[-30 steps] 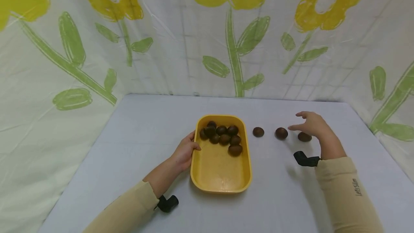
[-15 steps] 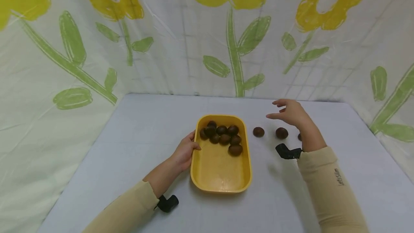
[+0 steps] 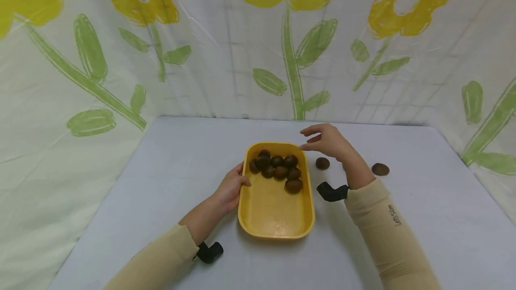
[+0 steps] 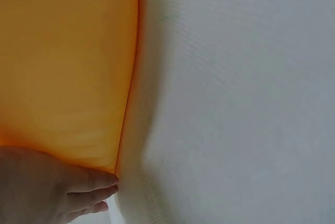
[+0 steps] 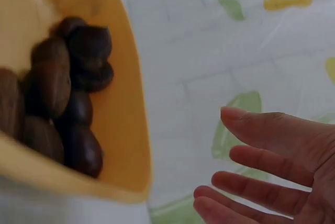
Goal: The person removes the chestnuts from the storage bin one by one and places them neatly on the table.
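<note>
A yellow plastic tray [image 3: 276, 214] sits mid-table, several brown chestnuts [image 3: 294, 186] gathered in its far half. My left hand [image 3: 230, 190] grips its left side, thumb over the rim; the left wrist view shows the fingers [image 4: 91, 179] against the tray's outer wall [image 4: 68, 67]. Close by the far right corner is my right hand [image 3: 328, 141], fingers spread and holding nothing. In the right wrist view that hand [image 5: 282, 156] is beside the tray rim [image 5: 141, 145]. One loose chestnut [image 3: 322, 163] lies just right of the tray, below the right hand.
Farther right on the white table [image 3: 423, 209] lies another chestnut [image 3: 380, 169]; one between them is mostly hidden behind the right wrist. A flower-printed curtain [image 3: 213, 70] hangs behind the table. Dark wrist cameras [image 3: 332, 191] jut out under both arms.
My right hand has moved left from above the loose chestnuts to the tray's far right corner, uncovering the rightmost chestnut. The left hand and the tray have stayed in place.
</note>
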Demonstrator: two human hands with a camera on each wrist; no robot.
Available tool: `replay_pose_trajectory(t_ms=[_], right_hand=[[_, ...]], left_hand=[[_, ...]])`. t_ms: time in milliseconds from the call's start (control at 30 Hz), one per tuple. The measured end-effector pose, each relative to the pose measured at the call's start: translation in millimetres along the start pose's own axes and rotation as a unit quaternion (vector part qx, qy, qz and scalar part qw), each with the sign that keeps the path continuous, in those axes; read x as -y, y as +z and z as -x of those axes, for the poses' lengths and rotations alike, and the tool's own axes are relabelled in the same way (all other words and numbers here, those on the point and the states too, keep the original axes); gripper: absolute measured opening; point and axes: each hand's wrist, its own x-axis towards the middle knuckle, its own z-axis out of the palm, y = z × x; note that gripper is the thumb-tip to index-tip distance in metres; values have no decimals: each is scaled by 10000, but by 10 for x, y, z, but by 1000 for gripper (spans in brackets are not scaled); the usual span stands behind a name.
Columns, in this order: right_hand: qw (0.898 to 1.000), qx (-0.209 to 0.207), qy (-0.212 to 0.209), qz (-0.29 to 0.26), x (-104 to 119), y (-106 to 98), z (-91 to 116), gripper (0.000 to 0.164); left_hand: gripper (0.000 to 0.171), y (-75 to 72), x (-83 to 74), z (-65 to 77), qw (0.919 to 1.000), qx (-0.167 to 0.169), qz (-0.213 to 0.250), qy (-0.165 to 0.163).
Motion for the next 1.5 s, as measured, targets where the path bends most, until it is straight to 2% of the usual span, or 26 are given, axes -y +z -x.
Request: replay_pose_trajectory(t_ms=[100, 267, 367, 600, 833, 1200, 1500], right_hand=[[9995, 263, -184, -51, 90, 89, -38, 47], [9974, 587, -342, 226, 226, 225, -77, 39], [9964, 699, -270, 394, 317, 308, -103, 34], [9931, 1135, 13, 290, 383, 505, -202, 33], [9907, 1250, 86, 523, 338, 650, -256, 32], [9804, 1469, 31, 1311, 308, 859, -312, 30], [9741, 1535, -153, 1655, 315, 946, -302, 22]], left_hand=[[77, -6, 6, -7, 10000, 40, 29, 22], [77, -2, 20, -17, 10000, 37, 77, 41], [77, 3, 17, -13, 10000, -14, 33, 27], [76, -15, 28, 12, 9999, 128, 63, 89], [75, -14, 34, 2, 9999, 91, 56, 83], [77, -5, 27, 0, 10000, 11, 11, 32], [77, -7, 22, 2, 10000, 11, 33, 29]])
